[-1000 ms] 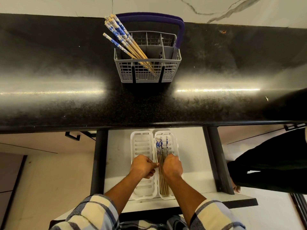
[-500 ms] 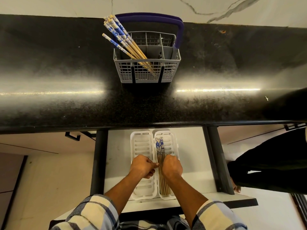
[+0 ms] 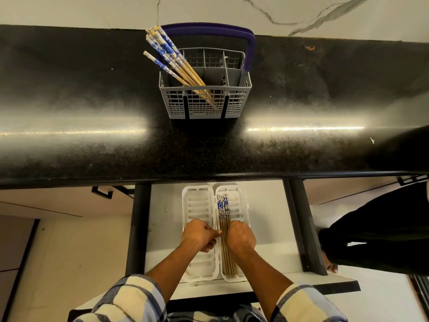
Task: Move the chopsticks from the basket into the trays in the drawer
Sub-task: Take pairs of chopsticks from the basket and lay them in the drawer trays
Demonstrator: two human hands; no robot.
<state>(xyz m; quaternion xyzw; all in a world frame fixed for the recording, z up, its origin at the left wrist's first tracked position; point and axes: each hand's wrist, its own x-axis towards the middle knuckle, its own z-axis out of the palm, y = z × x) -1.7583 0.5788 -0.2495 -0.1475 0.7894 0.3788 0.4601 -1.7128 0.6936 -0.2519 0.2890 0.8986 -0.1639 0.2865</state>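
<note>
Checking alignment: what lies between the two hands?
In the head view, the chopsticks in the right tray lie between the left hand and right hand.

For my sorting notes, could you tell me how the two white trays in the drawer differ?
The left tray holds no chopsticks; the right tray holds a bundle of chopsticks lying lengthwise. The left hand is over the left tray, the right hand over the right. Both trays are white, slotted, side by side.

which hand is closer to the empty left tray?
Left. The left hand is over the empty left tray; the right hand is over the right tray, beside the chopsticks lying there.
</note>
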